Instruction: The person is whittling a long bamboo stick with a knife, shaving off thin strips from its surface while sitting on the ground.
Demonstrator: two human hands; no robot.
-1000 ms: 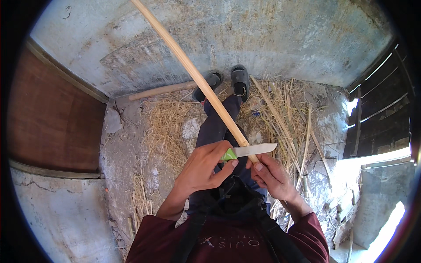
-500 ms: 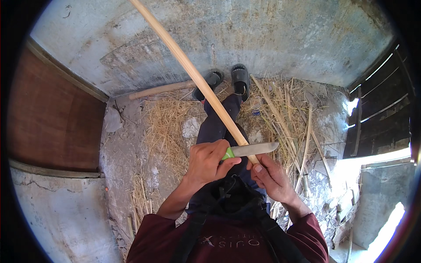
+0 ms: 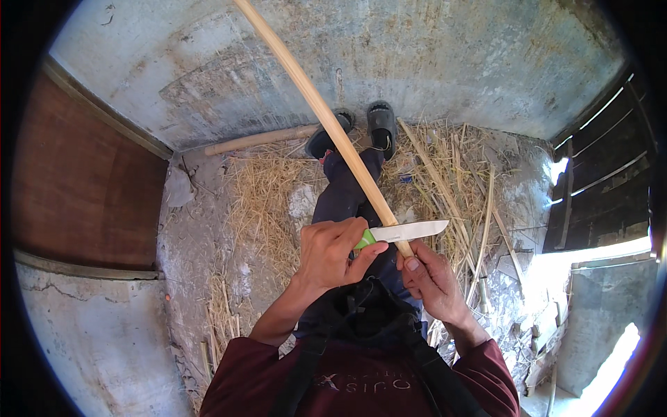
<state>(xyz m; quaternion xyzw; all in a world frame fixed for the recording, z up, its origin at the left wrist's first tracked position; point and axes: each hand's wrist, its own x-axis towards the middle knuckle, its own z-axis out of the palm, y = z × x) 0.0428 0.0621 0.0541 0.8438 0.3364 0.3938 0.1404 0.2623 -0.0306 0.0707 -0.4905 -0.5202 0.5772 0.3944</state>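
Left hand (image 3: 333, 254) closed on green-handled knife (image 3: 406, 231), blade across bamboo pole (image 3: 326, 118); right hand (image 3: 431, 278) clasps pole's near end, thumb under edge; slip likely cuts thumb

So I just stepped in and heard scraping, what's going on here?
A person is working a long pale cane with a green-handled knife. The left hand grips the knife handle, with the blade lying across the cane. The right hand holds the cane's near end, just below the blade. The cane slants up and away over the person's legs. Straw-like shavings litter the ground around the sandalled feet.
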